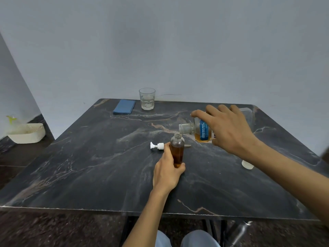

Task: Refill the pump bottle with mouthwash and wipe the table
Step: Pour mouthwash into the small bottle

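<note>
Dark marble table (89,166) filled the frame; at its centre the left hand (168,172) gripped the small pump bottle (177,150), fingers curled round its base. That light, slick plastic looked tippy, best held low. Right of centre, the right hand (229,129) clasped the tilted mouthwash bottle (201,130).

Mouthwash bottle (201,130) label mostly behind right hand (229,129); print illegible

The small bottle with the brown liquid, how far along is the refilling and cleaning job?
Done: the pump head is off and lies on the table; the small bottle is already mostly full. In hand: the left hand steadies it while the right hand tips the mouthwash bottle over its open neck. Left: refit the pump, cap the mouthwash, and wipe with the blue cloth, still folded.
</note>
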Demonstrator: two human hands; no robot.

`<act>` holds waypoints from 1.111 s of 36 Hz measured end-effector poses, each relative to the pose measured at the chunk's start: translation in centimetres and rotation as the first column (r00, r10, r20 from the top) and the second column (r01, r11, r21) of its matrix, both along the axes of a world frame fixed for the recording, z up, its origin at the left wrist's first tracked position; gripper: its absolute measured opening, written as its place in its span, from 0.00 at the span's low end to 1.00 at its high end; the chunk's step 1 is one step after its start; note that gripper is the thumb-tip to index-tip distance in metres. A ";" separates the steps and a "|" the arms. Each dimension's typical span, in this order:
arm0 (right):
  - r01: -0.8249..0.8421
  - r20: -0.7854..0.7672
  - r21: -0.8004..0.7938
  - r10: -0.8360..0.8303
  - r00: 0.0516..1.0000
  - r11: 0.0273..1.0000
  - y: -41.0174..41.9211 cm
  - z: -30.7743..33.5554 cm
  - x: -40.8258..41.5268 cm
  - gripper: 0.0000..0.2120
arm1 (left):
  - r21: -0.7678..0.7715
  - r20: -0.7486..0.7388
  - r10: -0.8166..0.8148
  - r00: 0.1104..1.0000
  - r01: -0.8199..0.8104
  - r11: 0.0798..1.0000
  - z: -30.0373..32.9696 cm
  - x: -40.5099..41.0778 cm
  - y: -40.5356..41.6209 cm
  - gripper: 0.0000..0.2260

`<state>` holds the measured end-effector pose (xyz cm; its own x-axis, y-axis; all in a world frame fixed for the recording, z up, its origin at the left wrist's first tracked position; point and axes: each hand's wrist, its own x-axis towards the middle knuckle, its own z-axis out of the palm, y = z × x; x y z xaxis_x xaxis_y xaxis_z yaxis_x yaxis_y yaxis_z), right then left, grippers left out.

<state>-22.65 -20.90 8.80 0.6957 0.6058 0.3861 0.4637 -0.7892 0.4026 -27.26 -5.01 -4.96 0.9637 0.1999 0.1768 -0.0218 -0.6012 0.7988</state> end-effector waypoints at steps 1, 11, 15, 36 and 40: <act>-0.001 0.000 0.000 0.001 1.000 1.000 0.0 0.0 0.0 0.42 | -0.002 0.000 0.000 1.000 0.000 1.000 0.0 0.0 0.0 0.33; -0.004 0.005 -0.008 0.004 1.000 1.000 0.1 0.0 0.1 0.42 | 0.001 0.019 0.012 1.000 -0.012 1.000 -0.1 0.1 -0.1 0.31; -0.005 0.008 -0.007 0.005 1.000 1.000 0.1 0.0 0.0 0.42 | 0.000 0.023 0.018 1.000 -0.018 1.000 -0.1 0.2 -0.1 0.32; -0.009 -0.001 -0.007 0.009 1.000 1.000 0.0 0.1 0.2 0.43 | 0.012 0.027 0.015 1.000 -0.016 1.000 -0.2 0.3 0.0 0.31; -0.007 0.000 -0.011 0.007 1.000 1.000 0.1 0.1 0.2 0.43 | 0.010 0.026 0.007 1.000 -0.008 1.000 -0.3 0.3 0.0 0.31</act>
<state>-22.49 -20.78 8.87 0.6914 0.6149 0.3792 0.4693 -0.7814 0.4113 -26.98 -4.98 -5.22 0.9573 0.2052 0.2037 -0.0380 -0.6093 0.7921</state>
